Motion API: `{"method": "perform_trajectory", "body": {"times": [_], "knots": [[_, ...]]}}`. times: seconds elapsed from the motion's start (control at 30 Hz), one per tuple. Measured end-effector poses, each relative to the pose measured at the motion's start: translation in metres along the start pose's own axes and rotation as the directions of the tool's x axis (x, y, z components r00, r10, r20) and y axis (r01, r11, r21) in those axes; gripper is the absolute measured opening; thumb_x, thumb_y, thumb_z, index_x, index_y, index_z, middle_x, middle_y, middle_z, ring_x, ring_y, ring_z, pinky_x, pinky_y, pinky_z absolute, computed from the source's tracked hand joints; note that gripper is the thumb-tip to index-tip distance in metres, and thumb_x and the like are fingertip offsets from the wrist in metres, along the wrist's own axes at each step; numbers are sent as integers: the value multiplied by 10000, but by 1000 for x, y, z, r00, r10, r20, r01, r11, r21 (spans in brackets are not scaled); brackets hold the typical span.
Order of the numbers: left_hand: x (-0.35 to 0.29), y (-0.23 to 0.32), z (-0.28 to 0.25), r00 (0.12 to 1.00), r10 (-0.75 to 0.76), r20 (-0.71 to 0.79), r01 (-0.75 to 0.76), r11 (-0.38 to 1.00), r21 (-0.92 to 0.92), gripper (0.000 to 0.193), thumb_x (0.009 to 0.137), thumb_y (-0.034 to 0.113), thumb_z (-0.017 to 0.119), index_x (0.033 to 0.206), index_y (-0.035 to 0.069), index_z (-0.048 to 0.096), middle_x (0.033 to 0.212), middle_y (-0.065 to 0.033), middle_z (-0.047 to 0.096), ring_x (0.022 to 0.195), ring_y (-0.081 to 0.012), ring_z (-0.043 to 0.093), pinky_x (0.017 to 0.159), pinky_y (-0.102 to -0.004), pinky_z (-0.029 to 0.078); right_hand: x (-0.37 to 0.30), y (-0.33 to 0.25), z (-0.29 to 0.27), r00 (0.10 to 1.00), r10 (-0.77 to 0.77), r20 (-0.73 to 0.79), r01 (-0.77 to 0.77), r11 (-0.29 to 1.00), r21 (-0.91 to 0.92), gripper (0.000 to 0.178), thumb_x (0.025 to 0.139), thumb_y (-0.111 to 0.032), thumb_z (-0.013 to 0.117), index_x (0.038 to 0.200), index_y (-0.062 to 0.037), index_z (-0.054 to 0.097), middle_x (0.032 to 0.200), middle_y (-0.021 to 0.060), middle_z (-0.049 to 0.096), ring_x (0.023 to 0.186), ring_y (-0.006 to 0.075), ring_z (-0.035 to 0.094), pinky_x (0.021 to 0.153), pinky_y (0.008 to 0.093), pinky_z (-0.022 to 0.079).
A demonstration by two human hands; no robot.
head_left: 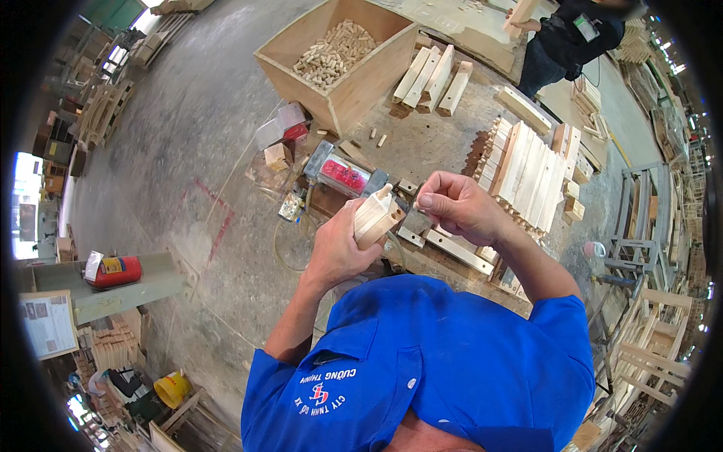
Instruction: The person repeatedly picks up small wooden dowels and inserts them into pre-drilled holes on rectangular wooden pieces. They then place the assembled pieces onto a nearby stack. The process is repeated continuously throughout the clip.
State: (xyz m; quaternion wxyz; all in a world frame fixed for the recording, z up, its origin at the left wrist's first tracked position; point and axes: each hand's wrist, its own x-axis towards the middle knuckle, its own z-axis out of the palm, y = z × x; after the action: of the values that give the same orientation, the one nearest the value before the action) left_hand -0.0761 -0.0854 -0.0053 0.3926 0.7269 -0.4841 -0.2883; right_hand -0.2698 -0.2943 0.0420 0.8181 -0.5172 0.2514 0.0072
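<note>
My left hand point(340, 245) is wrapped round a pale wooden piece point(374, 218), held with its end facing up and away. That end shows dark round holes, and a short dowel point(385, 190) stands out of it. Just to the right, my right hand point(456, 205) is closed, thumb and forefinger pinched close to the wood's end and a small dark fitting; what they hold is too small to make out. Beyond my hands sits a grey device with a clear, red-filled tank point(343, 175), partly hidden by the wood.
A plywood box point(331, 105) of loose dowels point(337, 56) stands at the far side. Stacked wooden pieces point(527, 177) lie to the right, and several blocks point(433, 79) beyond. A co-worker point(568, 41) stands at the far right. A red extinguisher point(114, 271) rests at the left.
</note>
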Motion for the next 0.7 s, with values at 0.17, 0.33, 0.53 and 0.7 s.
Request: {"method": "perform_trajectory", "body": {"times": [0.17, 0.33, 0.53, 0.7], "knots": [[-2, -2, 1, 1000, -6, -23, 6, 1000, -9, 680, 819, 211, 874, 1423, 34, 616, 1222, -182, 748, 1121, -340, 752, 978, -420, 581, -1, -10, 25, 984, -176, -24, 163, 945, -282, 173, 1067, -176, 748, 1135, -18, 731, 933, 20, 732, 890, 50, 664, 753, 264, 538], [-1, -1, 1, 1000, -8, -28, 8, 1000, 19, 696, 826, 251, 894, 1432, 49, 616, 1224, -183, 744, 1121, -351, 751, 972, -431, 582, -1, -18, 34, 912, -389, 128, 373, 659, -653, 141, 1031, -101, 749, 1139, -14, 727, 998, 100, 753, 909, 183, 722, 788, 331, 563], [-1, -3, -1, 1000, 16, 8, -16, 999, 42, 722, 823, 294, 914, 1430, 47, 611, 1224, -184, 738, 1119, -369, 747, 961, -442, 582, 3, -25, 33, 841, -465, 277, 477, 397, -784, 137, 997, -115, 759, 1086, -25, 708, 970, 160, 704, 875, 355, 709, 747, 424, 570], [-2, -3, -1, 998, 68, 4, -68, 996, 50, 732, 813, 302, 919, 1420, 38, 607, 1217, -189, 730, 1103, -384, 742, 948, -450, 584, 4, -21, 33, 812, -475, 340, 520, 323, -790, 137, 1005, -130, 749, 1077, -32, 684, 951, 152, 677, 867, 376, 695, 737, 466, 562]]}}
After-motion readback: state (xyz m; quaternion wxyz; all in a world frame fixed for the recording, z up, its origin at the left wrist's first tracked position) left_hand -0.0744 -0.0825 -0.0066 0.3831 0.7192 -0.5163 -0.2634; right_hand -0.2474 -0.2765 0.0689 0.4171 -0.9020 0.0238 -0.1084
